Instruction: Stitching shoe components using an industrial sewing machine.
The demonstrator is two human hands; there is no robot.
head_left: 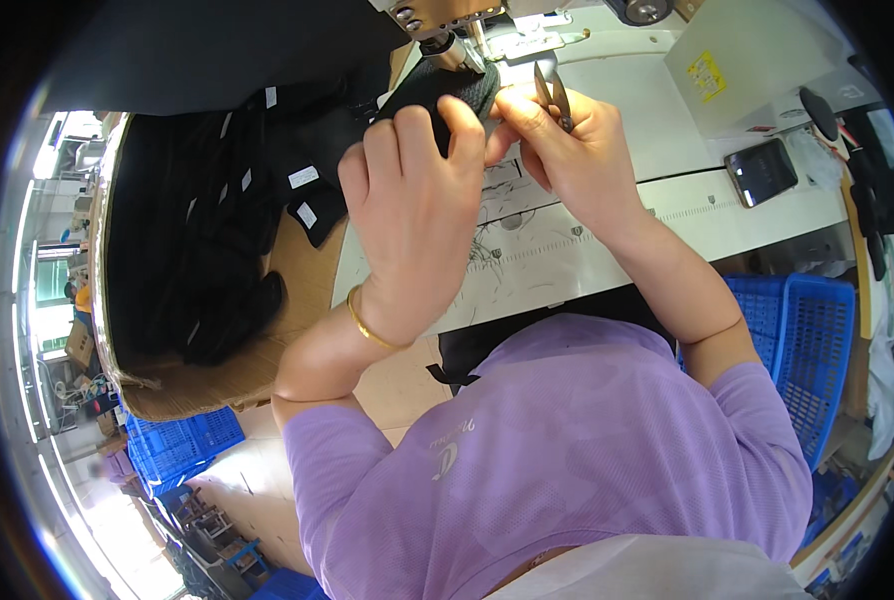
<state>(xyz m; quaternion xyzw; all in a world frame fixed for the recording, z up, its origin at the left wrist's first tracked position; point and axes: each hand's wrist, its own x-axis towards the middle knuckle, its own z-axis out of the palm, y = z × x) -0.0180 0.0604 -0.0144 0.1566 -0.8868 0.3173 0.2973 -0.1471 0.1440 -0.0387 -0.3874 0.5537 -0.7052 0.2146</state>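
Note:
Under the sewing machine's head point(447, 25) lies a piece of black knitted fabric point(432, 90), lit by the machine's lamp. My left hand point(412, 195) is curled over the near edge of this fabric, fingers bent and closed on it; the fingertips are partly hidden. To the right of the needle area, my right hand point(582, 150) grips a small pair of thread snips point(555, 98), blades pointing up and away from me. Its thumb and forefinger are pinched together close to the fabric's edge, and whatever lies between them is too small to make out.
A heap of black garment pieces with white labels point(192, 210) lies on brown cardboard point(312, 280) at left. Loose thread ends point(492, 240) litter the white machine table point(537, 262). A phone point(762, 172) rests at right. Blue crates point(812, 360) stand below on both sides.

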